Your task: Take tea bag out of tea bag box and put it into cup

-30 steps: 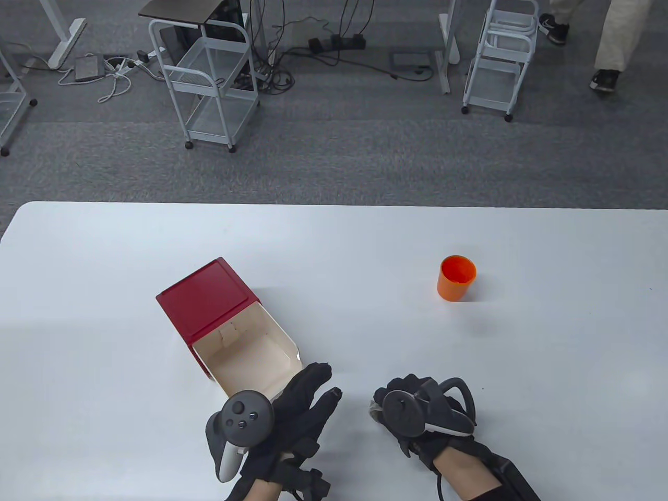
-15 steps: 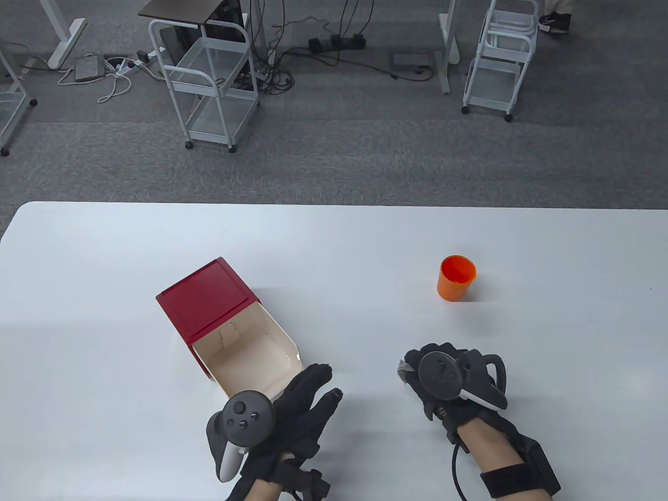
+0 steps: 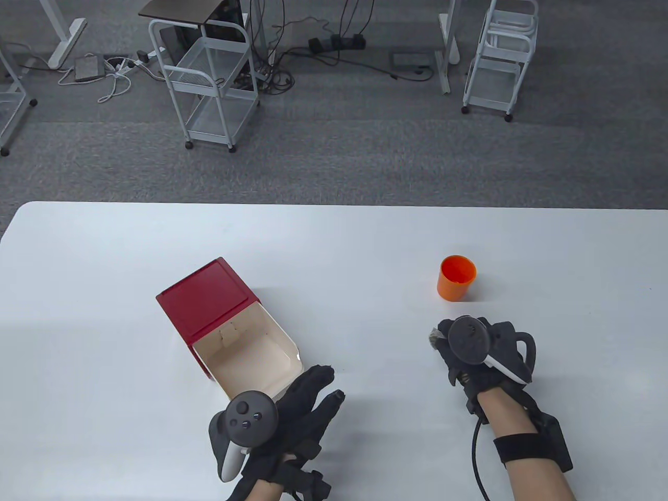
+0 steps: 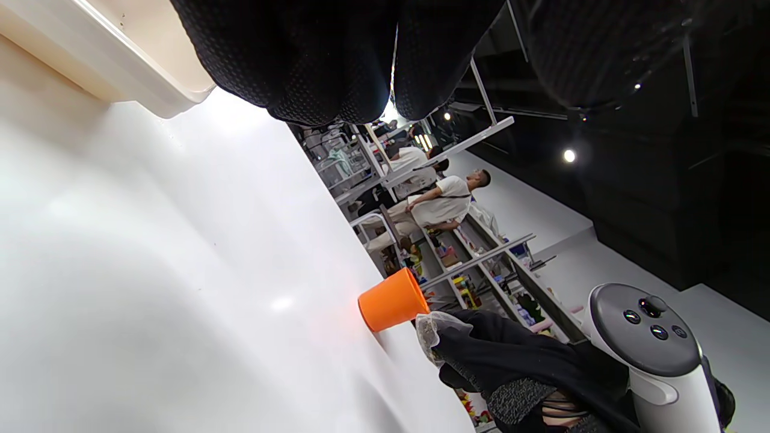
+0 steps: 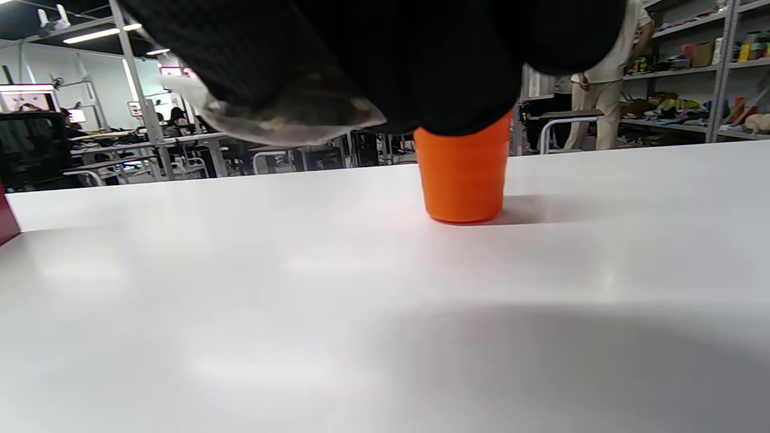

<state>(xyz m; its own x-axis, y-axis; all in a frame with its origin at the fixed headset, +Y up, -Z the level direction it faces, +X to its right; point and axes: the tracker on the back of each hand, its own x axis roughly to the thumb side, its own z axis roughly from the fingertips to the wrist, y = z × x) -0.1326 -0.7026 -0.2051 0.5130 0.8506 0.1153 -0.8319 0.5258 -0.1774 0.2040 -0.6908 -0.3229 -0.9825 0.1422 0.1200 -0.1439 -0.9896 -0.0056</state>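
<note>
The red tea bag box (image 3: 209,300) lies on the white table with its pale lid open toward me and looks empty inside. My left hand (image 3: 308,402) lies with fingers spread beside the lid's near corner (image 4: 150,90). My right hand (image 3: 449,347) holds a pale tea bag (image 3: 433,337) above the table, just short of the orange cup (image 3: 456,277). The tea bag also shows in the left wrist view (image 4: 434,331) and the right wrist view (image 5: 283,120), with the cup (image 5: 462,174) close behind it. The cup stands upright (image 4: 392,299).
The white table (image 3: 104,250) has a far edge beyond the cup. White wire carts (image 3: 211,78) and cables stand on the grey carpet behind it. People and shelves show far off in the wrist views.
My right hand has carried the tea bag away from the box, forward and to the right, close to the cup. My left hand has barely moved.
</note>
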